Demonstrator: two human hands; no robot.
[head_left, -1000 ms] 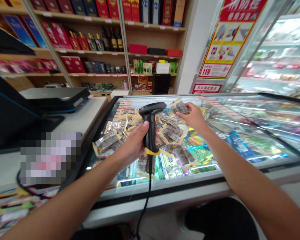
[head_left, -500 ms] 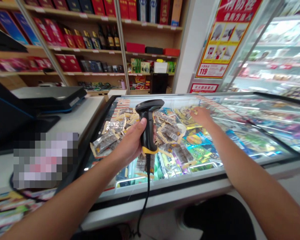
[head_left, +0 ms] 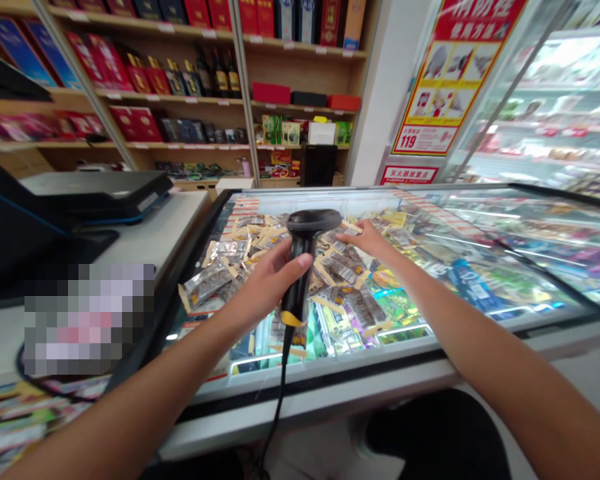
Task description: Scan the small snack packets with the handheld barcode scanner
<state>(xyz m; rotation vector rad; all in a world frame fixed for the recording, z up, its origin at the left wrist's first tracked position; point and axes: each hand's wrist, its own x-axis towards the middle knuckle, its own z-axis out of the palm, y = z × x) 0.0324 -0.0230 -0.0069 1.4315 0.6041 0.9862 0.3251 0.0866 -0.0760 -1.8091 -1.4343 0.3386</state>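
My left hand [head_left: 275, 280] is wrapped round the black handle of a barcode scanner [head_left: 314, 221], with its thumb across the front. The scanner is upright over the freezer; its cable hangs down from the yellow-trimmed base. To the right, my right hand [head_left: 367, 239] has thumb and finger at the tan edge of a clear snack packet [head_left: 349, 228], which seems to lie between them. Several similar packets with dark contents [head_left: 207, 283] are spread to the left and below. The scanner hides part of the pile.
The glass-topped freezer [head_left: 330, 370] holds colourful packs, including a blue pack [head_left: 473, 283]. A counter [head_left: 183, 217] with a flat dark device [head_left: 100, 193] stands at left. Shelves of boxes and bottles [head_left: 220, 77] rise behind. A red-and-yellow poster [head_left: 455, 87] hangs at right.
My right hand has moved left from the yellow packs to the clear packets. My left hand has turned the scanner and lowered it slightly to the right.
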